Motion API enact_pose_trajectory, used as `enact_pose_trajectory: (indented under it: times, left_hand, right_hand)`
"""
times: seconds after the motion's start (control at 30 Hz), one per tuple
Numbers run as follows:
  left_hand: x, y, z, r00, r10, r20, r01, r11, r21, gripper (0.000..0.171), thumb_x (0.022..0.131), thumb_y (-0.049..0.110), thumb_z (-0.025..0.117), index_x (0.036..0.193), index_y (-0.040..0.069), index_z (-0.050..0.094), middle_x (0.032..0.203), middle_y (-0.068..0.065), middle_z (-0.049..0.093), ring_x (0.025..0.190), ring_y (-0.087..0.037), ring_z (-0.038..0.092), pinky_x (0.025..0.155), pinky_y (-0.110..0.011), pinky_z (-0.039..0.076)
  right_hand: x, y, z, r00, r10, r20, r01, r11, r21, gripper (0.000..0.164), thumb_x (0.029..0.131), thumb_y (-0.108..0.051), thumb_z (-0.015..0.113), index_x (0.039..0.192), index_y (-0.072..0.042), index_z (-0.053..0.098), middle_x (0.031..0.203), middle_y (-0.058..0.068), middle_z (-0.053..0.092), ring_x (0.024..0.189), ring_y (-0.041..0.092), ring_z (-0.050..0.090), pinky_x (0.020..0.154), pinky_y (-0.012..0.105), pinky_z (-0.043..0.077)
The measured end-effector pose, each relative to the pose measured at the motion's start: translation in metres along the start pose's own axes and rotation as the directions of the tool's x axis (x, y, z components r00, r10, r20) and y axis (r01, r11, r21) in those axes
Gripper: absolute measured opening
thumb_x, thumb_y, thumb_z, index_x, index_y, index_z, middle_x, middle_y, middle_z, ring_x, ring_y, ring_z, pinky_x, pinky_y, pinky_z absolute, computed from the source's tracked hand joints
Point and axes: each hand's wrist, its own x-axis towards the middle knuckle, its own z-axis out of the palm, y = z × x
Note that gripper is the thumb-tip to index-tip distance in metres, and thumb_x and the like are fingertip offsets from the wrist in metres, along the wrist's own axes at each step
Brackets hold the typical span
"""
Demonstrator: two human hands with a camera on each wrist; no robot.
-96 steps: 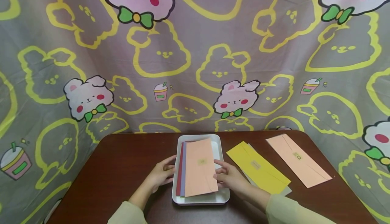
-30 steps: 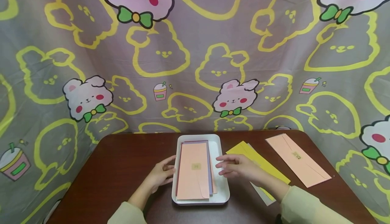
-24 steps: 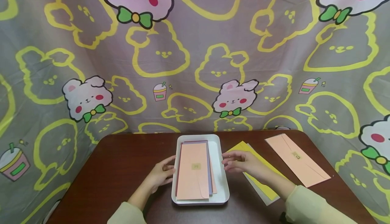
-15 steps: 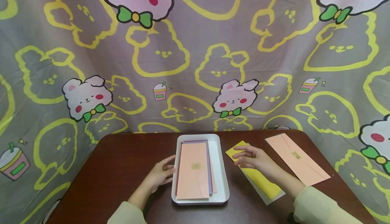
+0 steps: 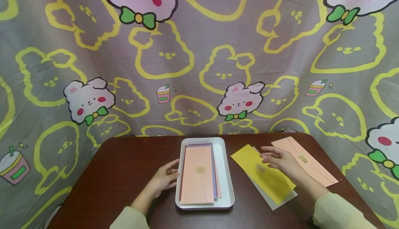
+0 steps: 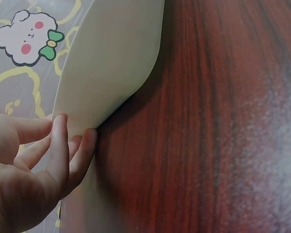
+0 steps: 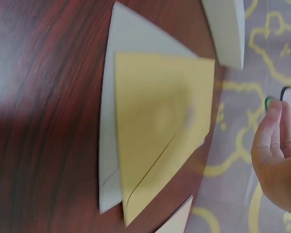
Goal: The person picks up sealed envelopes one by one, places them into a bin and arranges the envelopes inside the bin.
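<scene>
A big cloth (image 5: pixel 199 31) with bunny faces is hung behind the brown table (image 5: pixel 131 166). On the table a white tray (image 5: pixel 225 173) is seen, with a peach envelope (image 5: pixel 196 184) laid on top of other envelopes inside it. To the right, a yellow envelope (image 5: pixel 262 179) is placed over a pale grey one (image 5: pixel 269 201), and one more peach envelope (image 5: pixel 313 166) is found farther right. The tray's left side is touched by the bent fingers of the left hand (image 5: pixel 163 179). Nothing is held by the right hand (image 5: pixel 284 161); its fingers are loosely parted above the table envelopes. The step seems to be a pause between two envelopes. For one to be lifted, an edge would need to be pinched, and the tray kept steady. Smallest of all, a little sticker (image 5: pixel 200 169) is stuck on the tray's top envelope.
</scene>
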Motion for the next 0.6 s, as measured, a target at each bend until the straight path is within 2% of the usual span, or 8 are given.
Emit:
enact_pose_trajectory:
  times: [0.17, 0.27, 0.43, 0.6]
  left_hand:
    - [0.000, 0.000, 0.000, 1.000, -0.001, 0.003, 0.001, 1.000, 0.004, 0.055, 0.100, -0.002, 0.062, 0.152, 0.001, 0.044, 0.120, -0.021, 0.065, 0.102, -0.027, 0.067, 0.082, -0.047, 0.059]
    - [0.000, 0.000, 0.001, 1.000, -0.002, 0.002, 0.002, 1.000, 0.008, 0.056, 0.100, -0.001, 0.063, 0.152, 0.002, 0.045, 0.120, -0.021, 0.065, 0.101, -0.027, 0.067, 0.081, -0.047, 0.059]
    - [0.000, 0.000, 0.001, 1.000, -0.008, -0.002, 0.008, 1.000, 0.008, 0.056, 0.099, -0.002, 0.063, 0.152, 0.002, 0.045, 0.119, -0.020, 0.065, 0.100, -0.026, 0.067, 0.082, -0.047, 0.059]
    - [-0.001, 0.001, 0.001, 1.000, -0.007, -0.007, 0.008, 1.000, 0.008, 0.055, 0.099, -0.003, 0.062, 0.152, 0.002, 0.046, 0.119, -0.020, 0.065, 0.100, -0.026, 0.067, 0.082, -0.048, 0.059]
  right_hand:
    - [0.000, 0.012, -0.011, 0.999, 0.020, -0.046, -0.020, 1.000, -0.014, 0.058, 0.101, -0.014, 0.068, 0.147, 0.011, 0.043, 0.127, 0.021, 0.066, 0.104, 0.016, 0.068, 0.088, 0.032, 0.056]
    - [-0.002, 0.017, -0.017, 0.998, 0.021, -0.052, -0.026, 0.996, -0.090, 0.056, 0.099, -0.011, 0.069, 0.145, 0.013, 0.045, 0.124, 0.027, 0.065, 0.101, 0.018, 0.069, 0.084, 0.034, 0.057]
    - [-0.003, 0.028, -0.025, 0.999, 0.024, -0.046, -0.036, 0.958, -0.285, 0.051, 0.093, -0.007, 0.075, 0.134, 0.015, 0.055, 0.108, 0.022, 0.070, 0.092, 0.020, 0.068, 0.074, 0.032, 0.057]
    - [-0.005, 0.036, -0.027, 0.999, 0.029, -0.033, -0.039, 0.926, -0.375, 0.051, 0.089, -0.007, 0.079, 0.129, 0.017, 0.057, 0.102, 0.016, 0.070, 0.092, 0.022, 0.065, 0.071, 0.027, 0.054]
